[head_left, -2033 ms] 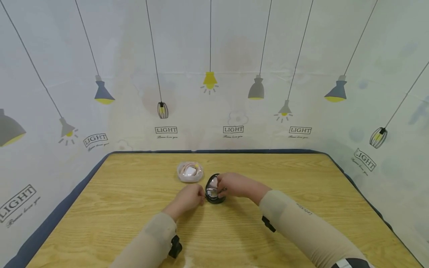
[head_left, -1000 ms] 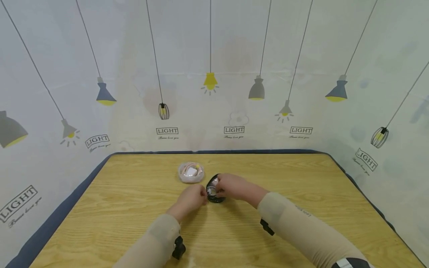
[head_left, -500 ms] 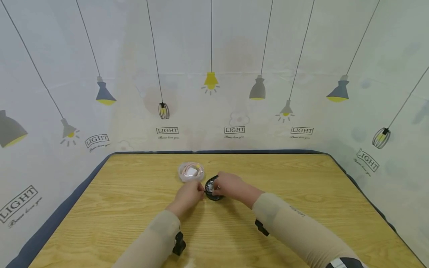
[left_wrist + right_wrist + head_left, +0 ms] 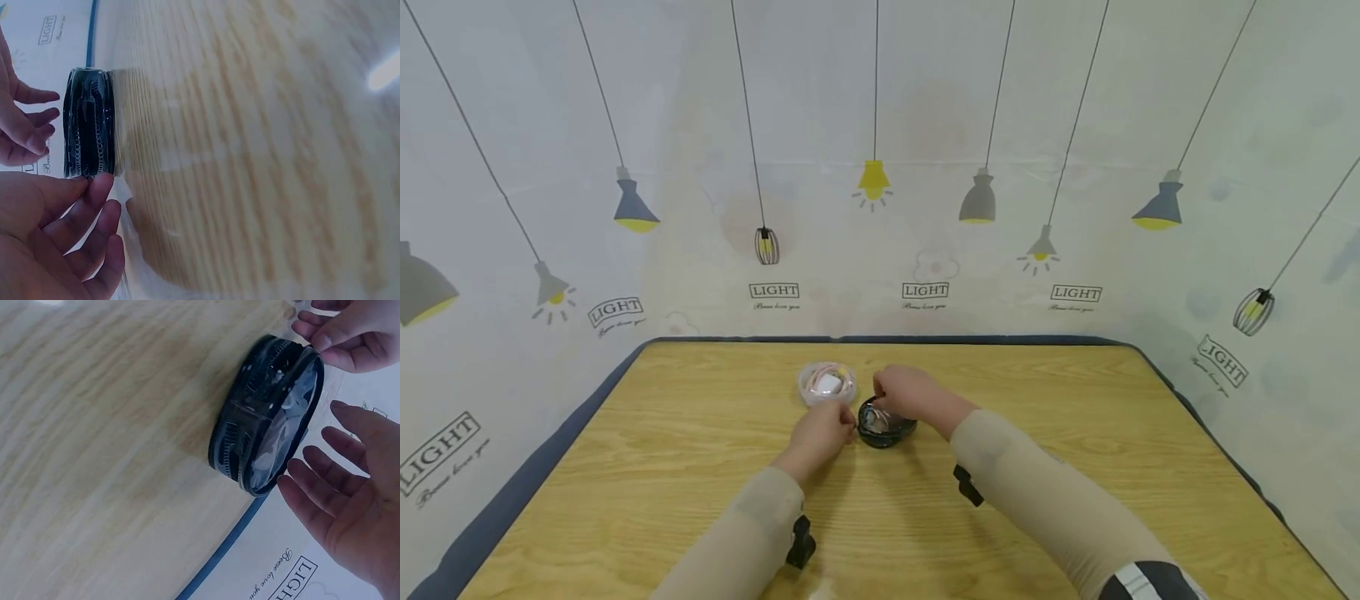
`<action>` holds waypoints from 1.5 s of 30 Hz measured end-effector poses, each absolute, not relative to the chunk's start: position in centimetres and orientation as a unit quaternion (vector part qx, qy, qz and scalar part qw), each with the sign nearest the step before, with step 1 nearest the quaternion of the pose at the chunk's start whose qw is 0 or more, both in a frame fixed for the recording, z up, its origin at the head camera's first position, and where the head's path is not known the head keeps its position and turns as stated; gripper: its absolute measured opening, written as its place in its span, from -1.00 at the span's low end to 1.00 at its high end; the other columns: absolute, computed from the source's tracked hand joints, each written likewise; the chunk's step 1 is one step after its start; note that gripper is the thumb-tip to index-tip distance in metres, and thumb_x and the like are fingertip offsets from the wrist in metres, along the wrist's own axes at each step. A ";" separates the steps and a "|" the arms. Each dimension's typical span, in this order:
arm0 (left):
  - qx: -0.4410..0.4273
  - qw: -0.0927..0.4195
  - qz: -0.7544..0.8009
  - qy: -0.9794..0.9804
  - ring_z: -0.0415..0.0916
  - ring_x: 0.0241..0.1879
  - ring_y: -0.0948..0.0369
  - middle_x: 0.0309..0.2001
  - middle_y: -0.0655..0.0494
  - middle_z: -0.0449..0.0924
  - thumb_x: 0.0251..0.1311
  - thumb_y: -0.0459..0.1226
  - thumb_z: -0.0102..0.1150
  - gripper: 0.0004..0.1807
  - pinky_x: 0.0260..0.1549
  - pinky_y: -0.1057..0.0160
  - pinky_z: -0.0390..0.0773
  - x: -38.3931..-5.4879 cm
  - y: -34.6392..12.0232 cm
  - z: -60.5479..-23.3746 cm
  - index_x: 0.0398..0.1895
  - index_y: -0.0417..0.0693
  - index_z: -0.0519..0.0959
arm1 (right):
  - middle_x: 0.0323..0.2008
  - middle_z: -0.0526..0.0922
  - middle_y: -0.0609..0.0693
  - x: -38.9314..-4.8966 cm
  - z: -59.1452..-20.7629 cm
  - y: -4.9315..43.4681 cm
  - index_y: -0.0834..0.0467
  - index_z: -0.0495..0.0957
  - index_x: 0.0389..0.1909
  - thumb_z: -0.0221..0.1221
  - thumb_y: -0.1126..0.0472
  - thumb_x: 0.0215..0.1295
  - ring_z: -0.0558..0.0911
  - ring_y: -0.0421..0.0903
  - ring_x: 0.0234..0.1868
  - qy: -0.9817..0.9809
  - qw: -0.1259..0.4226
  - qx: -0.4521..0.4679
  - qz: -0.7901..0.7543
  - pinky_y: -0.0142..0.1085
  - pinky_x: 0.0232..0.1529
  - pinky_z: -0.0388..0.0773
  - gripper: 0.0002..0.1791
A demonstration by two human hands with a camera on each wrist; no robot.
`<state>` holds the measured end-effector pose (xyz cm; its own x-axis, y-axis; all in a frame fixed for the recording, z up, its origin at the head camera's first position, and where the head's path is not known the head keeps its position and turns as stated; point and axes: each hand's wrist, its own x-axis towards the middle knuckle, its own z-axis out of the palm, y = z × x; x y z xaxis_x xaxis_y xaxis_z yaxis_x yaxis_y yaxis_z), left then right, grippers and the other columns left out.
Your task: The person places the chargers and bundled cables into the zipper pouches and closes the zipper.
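Observation:
A small round zip pouch (image 4: 886,435) with black trim and a clear top sits on the table near its middle. Through the clear panel (image 4: 284,425), something pale shows inside. In the left wrist view, the thumb and index fingertip of my left hand (image 4: 59,228) pinch the pouch's near end, and the zipper (image 4: 87,125) runs along its side, partly unzipped. My right hand (image 4: 912,392) hovers at the far side of the pouch. In the right wrist view its fingers (image 4: 322,481) are spread and loosely bent beside the clear top, with nothing in them.
A clear round pouch (image 4: 807,395) holding a pinkish cable and a white block stands just behind my left hand. The wooden table (image 4: 700,467) meets a fabric backdrop (image 4: 820,192) printed with lamps at its far edge and sides.
The pouch's raised clear lid has come down over the pouch. My right hand has let go of it and moved up and back. My left hand stays at the pouch's left edge.

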<state>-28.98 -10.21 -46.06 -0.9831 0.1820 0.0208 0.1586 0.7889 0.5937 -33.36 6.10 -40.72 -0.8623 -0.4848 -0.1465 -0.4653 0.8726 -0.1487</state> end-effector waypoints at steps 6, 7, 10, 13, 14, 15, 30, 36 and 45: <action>0.084 0.025 0.302 0.949 0.44 -0.44 0.19 -0.46 0.18 0.55 0.19 -0.37 0.14 -0.91 -0.34 0.12 0.48 -29.1 -10.2 -45.8 -0.42 -0.08 0.62 | 0.01 0.64 0.00 -33.7 -40.0 5.4 0.12 0.63 0.00 0.21 0.15 0.36 0.57 -0.08 0.03 0.953 0.123 -0.270 -0.059 -0.20 0.07 0.49 -0.74; 0.084 0.025 0.302 0.949 0.45 -0.44 0.19 -0.45 0.17 0.56 0.20 -0.37 0.14 -0.91 -0.33 0.12 0.49 -29.1 -10.2 -45.8 -0.41 -0.08 0.62 | 0.02 0.64 0.00 -33.7 -39.9 5.3 0.12 0.64 0.01 0.20 0.16 0.36 0.57 -0.08 0.06 0.951 0.129 -0.276 -0.059 -0.20 0.10 0.47 -0.75; 0.089 0.020 0.298 0.950 0.48 -0.40 0.19 -0.42 0.16 0.58 0.20 -0.37 0.15 -0.91 -0.31 0.11 0.52 -29.2 -10.1 -45.9 -0.40 -0.07 0.62 | 0.01 0.64 -0.04 -33.7 -39.8 4.9 0.10 0.66 -0.02 0.20 0.20 0.37 0.56 -0.08 0.08 0.945 0.140 -0.291 -0.058 -0.21 0.12 0.46 -0.78; 0.104 0.011 0.294 0.950 0.52 -0.36 0.18 -0.37 0.15 0.61 0.20 -0.37 0.18 -0.93 -0.28 0.09 0.54 -29.2 -9.9 -45.9 -0.38 -0.07 0.63 | 0.01 0.64 -0.05 -33.9 -39.8 4.7 0.09 0.68 -0.05 0.19 0.22 0.37 0.56 -0.11 0.05 0.940 0.145 -0.304 -0.053 -0.23 0.09 0.47 -0.80; 0.109 0.009 0.293 0.950 0.53 -0.35 0.17 -0.35 0.14 0.62 0.19 -0.37 0.20 -0.94 -0.27 0.09 0.55 -29.2 -9.8 -45.9 -0.37 -0.07 0.64 | -0.01 0.65 -0.06 -34.0 -39.8 4.7 0.08 0.68 -0.06 0.18 0.24 0.37 0.57 -0.12 0.03 0.939 0.146 -0.308 -0.050 -0.23 0.08 0.48 -0.81; 0.115 0.006 0.291 0.950 0.54 -0.34 0.17 -0.34 0.13 0.62 0.18 -0.37 0.21 -0.96 -0.28 0.10 0.55 -29.2 -9.7 -45.9 -0.36 -0.07 0.64 | -0.03 0.65 -0.06 -34.0 -39.8 4.6 0.08 0.69 -0.09 0.19 0.24 0.37 0.57 -0.12 0.00 0.938 0.147 -0.311 -0.046 -0.24 0.06 0.49 -0.82; 0.133 0.007 0.336 0.932 0.52 -0.32 0.18 -0.38 0.17 0.61 0.13 -0.41 0.28 -0.91 -0.19 0.06 0.53 -28.6 -10.4 -47.3 -0.47 -0.05 0.65 | -0.22 0.64 -0.16 -34.2 -41.6 4.8 0.04 0.73 -0.24 0.26 0.24 0.30 0.56 -0.22 -0.18 0.926 0.147 -0.346 -0.026 -0.31 -0.04 0.52 -0.90; 0.143 0.007 0.358 0.923 0.51 -0.32 0.19 -0.40 0.14 0.62 0.14 -0.44 0.27 -0.92 -0.18 0.07 0.54 -28.7 -10.6 -47.5 -0.46 -0.11 0.65 | -0.22 0.65 -0.11 -34.3 -41.4 4.6 0.08 0.71 -0.24 0.24 0.26 0.31 0.57 -0.17 -0.16 0.922 0.134 -0.364 -0.007 -0.30 -0.06 0.52 -0.91; 0.156 0.005 0.344 0.926 0.54 -0.30 0.21 -0.36 0.13 0.65 0.19 -0.41 0.25 -0.94 -0.18 0.11 0.57 -29.1 -10.2 -46.5 -0.41 -0.14 0.67 | -0.27 0.65 -0.09 -34.6 -40.8 4.7 0.13 0.67 -0.24 0.18 0.26 0.37 0.58 -0.16 -0.23 0.936 0.118 -0.331 0.000 -0.26 -0.07 0.53 -0.90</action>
<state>-29.06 -10.18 -46.52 -0.9514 0.2922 0.0975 0.2850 0.7149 0.6385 -34.63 4.66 -40.76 -0.7532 -0.6196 -0.2208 -0.6194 0.7811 -0.0787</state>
